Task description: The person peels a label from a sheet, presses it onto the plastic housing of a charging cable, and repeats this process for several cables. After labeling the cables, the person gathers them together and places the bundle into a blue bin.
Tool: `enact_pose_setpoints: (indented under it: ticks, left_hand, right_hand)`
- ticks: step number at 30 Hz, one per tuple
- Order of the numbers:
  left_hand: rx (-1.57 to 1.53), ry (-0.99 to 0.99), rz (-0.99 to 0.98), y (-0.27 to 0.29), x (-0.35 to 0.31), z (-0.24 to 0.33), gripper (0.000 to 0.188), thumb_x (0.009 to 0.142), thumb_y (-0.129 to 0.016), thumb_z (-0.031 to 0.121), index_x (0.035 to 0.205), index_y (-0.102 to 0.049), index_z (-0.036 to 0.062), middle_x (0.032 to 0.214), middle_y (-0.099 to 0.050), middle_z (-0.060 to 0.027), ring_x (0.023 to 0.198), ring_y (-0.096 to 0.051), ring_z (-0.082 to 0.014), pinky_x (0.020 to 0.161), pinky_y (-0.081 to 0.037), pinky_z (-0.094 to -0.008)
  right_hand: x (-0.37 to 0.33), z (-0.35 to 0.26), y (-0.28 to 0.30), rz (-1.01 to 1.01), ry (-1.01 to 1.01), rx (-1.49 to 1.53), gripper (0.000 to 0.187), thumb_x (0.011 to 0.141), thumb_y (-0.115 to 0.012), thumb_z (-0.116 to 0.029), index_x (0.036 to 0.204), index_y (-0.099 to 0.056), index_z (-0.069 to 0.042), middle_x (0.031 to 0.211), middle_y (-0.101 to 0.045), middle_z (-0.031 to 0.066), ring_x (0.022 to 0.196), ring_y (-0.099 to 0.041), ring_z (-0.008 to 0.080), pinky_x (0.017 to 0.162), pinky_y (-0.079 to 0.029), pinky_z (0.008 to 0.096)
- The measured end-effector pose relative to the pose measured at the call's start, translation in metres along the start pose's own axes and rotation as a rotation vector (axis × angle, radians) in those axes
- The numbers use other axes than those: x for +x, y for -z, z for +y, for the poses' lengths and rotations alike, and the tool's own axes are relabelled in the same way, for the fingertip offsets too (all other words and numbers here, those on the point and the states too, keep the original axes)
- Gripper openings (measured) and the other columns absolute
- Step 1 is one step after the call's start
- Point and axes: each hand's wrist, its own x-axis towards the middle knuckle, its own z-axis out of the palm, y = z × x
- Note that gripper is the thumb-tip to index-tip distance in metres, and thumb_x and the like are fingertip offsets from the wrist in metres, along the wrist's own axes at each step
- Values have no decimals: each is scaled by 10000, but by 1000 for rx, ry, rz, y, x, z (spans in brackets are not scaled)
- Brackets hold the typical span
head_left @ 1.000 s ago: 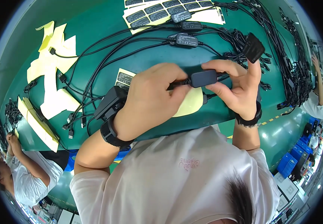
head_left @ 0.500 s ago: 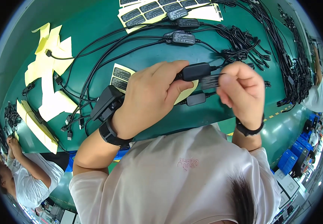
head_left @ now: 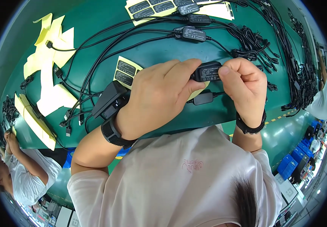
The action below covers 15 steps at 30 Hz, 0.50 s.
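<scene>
My left hand [head_left: 156, 89] grips a small black box on a cable [head_left: 196, 76] between thumb and fingers. A black label with white print [head_left: 210, 73] lies against the box's upper face. At its right end, my right hand [head_left: 246, 85] pinches the label's edge between thumb and forefinger, covering that end. Just below is another cable box [head_left: 203, 98] with no print visible on it. Beyond my hands lie several cables with labelled boxes [head_left: 193, 34]. A small yellow-backed label sheet [head_left: 125, 72] is partly under my left hand.
Larger label sheets [head_left: 140, 9] lie at the far side. Torn yellow backing paper [head_left: 50, 68] and USB plugs [head_left: 68, 131] are on the left. Cable bundles [head_left: 295, 64] run along the green table's right side. A black device [head_left: 112, 99] sits by my left wrist. Another person [head_left: 31, 170] works at lower left.
My right hand has brought the label leftward onto the box in my left hand; before, it was held beside the box and blurred. The box's face, plain before, now shows print.
</scene>
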Motion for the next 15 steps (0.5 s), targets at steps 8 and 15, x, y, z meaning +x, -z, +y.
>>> enact_pose_setpoints:
  ticks: [8,15]
  left_hand:
    - [-1,-38,31,0,-2,0,338,709,-747,161,999,-634,30,655,-559,-92,520,-524,-228,466,-411,-300]
    - [-7,-45,28,0,-2,-1,334,710,-744,159,997,-636,28,645,-552,-88,507,-510,-224,460,-401,-297]
  right_hand:
    - [2,-2,-1,-44,3,-25,79,863,-614,-39,799,-605,6,663,-568,-48,578,-425,-9,491,-319,154]
    - [3,-2,-1,-49,-1,13,79,864,-613,-39,802,-605,8,661,-568,-43,580,-429,-6,495,-326,154]
